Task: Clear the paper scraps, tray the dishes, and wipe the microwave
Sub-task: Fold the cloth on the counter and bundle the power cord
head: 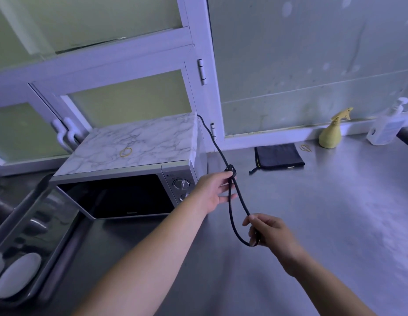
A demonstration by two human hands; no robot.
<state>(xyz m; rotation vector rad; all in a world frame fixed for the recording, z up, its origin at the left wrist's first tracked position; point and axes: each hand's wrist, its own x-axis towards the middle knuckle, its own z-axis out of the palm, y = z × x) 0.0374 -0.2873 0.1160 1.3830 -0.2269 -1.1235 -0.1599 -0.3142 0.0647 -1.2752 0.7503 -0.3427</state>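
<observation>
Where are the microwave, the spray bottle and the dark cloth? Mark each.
microwave (121, 195): head view, middle of its dark door.
spray bottle (328, 139): head view, on its yellow body.
dark cloth (280, 155): head view, its middle.

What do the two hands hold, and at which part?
Both hold the black cord: the left hand grips it just below its thick lump, and the right hand pinches the loop's lower bend.

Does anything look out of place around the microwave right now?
A yellow rubber band lies on the microwave top, and a second rubber band sits on the counter beside the spray bottle; both look stray.
</observation>
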